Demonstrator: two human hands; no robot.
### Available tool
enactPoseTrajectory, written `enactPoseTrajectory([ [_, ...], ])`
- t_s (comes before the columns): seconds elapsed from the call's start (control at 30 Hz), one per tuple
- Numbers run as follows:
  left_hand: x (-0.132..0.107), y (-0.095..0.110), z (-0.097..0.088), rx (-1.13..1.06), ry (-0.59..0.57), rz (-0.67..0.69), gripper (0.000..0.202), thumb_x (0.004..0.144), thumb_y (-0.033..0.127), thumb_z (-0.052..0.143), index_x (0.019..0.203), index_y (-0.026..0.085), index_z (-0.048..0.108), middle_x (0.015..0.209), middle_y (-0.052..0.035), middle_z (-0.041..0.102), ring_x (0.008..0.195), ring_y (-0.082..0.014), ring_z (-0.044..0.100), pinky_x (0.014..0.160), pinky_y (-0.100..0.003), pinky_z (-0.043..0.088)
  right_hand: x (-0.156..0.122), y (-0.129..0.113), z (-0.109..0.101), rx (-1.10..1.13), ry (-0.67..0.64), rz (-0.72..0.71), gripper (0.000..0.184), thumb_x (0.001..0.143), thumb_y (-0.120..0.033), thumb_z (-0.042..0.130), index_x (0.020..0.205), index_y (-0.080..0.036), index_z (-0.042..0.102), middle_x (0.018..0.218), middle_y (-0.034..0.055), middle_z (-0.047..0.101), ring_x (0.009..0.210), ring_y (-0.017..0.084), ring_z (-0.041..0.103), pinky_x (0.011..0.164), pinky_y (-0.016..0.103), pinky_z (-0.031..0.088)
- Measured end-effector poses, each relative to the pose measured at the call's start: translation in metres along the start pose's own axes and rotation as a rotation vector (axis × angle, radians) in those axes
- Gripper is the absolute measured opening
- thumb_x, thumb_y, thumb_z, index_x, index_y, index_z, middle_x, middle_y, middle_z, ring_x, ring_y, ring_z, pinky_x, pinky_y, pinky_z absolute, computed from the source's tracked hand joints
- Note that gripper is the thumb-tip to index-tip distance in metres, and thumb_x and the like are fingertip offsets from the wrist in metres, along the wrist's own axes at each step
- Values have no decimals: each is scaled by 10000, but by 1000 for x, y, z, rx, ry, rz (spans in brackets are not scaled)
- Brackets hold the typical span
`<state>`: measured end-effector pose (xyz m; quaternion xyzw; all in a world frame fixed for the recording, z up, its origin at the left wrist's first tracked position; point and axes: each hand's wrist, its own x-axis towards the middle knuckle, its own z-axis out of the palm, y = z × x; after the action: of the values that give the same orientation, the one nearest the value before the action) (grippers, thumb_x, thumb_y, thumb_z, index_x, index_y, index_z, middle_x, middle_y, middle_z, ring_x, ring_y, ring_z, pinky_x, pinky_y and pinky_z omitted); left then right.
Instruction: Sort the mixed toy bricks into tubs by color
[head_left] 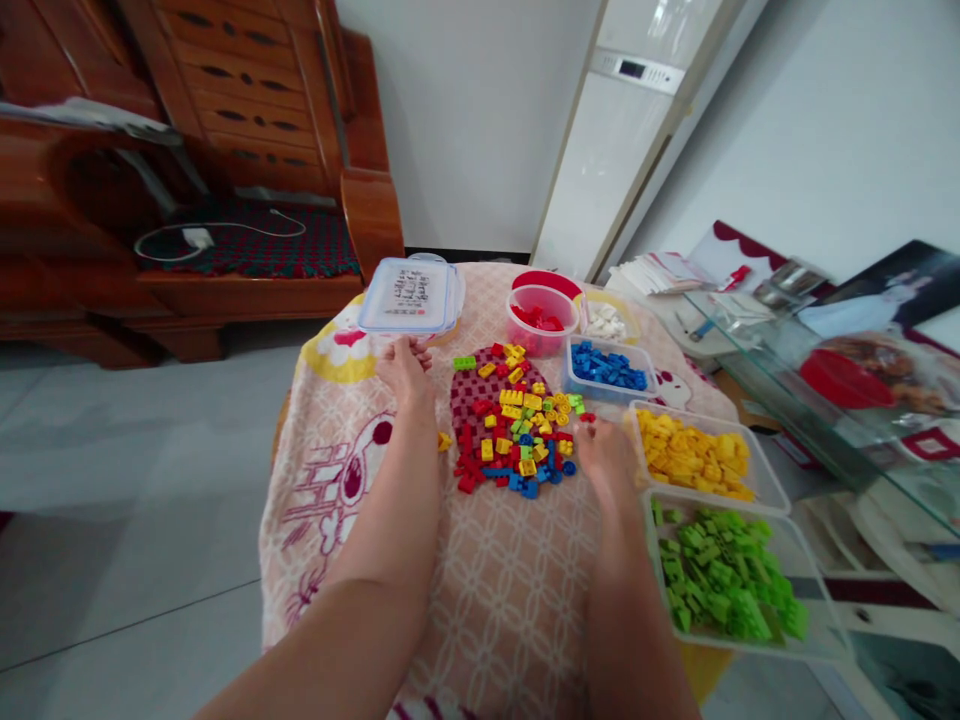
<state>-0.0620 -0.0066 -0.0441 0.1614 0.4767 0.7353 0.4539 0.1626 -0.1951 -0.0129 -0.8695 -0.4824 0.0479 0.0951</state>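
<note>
A pile of loose toy bricks (pixel 517 430) in red, yellow, green and blue lies in the middle of a cloth-covered table (pixel 510 590). My left hand (pixel 405 368) rests on the cloth left of the pile, just below a stack of clear box lids (pixel 411 294); its fingers look curled, nothing visible in them. At the pile's right edge my right hand (pixel 602 450) has its fingers pinched together around small bricks that I cannot make out clearly. It lies beside the box of yellow bricks (pixel 694 455).
Clear boxes ring the right side: green bricks (pixel 720 580), blue bricks (pixel 609 365), red bricks (pixel 541 322), white bricks (pixel 606 320). A wooden bench (pixel 195 200) stands back left, a glass table (pixel 840 390) with clutter at right, a white appliance (pixel 622 130) behind.
</note>
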Motion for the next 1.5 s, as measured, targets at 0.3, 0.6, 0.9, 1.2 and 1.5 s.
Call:
enactPoseTrajectory([
  [0.3,1,0,0,4,10,-20,83,701,252,530,664,177,531,534,55,505,438,-56,456,424,-149,332,-19,-26,32,670,32,-59,319,804,-388,616,1006,-163,719,803,55,729,750,208,691,698,299,544],
  [0.6,2,-1,-3,-45,-9,-12,92,674,260,548,654,174,527,509,61,493,430,-53,450,422,-148,323,32,-73,34,907,-175,-94,308,776,-236,603,1058,-146,688,808,25,716,600,140,680,525,232,561],
  [0.9,2,-1,-3,27,1,24,128,699,290,569,664,168,549,533,51,530,419,-50,453,432,-154,332,51,-75,20,1094,-350,-124,69,633,-175,665,699,-163,653,502,-45,617,458,127,628,405,191,526],
  [1.2,3,-5,-5,72,-32,76,144,704,299,582,653,166,557,529,46,531,429,-53,468,427,-151,335,60,-61,19,1246,-66,-74,215,619,-308,651,749,-145,705,523,-12,642,451,158,643,408,217,519],
  [1.5,3,-5,-4,91,-30,75,149,724,294,588,652,170,547,534,49,522,432,-55,466,425,-154,338,82,-30,12,1320,534,99,496,725,-353,570,1156,-124,657,1006,89,714,782,182,730,600,279,630],
])
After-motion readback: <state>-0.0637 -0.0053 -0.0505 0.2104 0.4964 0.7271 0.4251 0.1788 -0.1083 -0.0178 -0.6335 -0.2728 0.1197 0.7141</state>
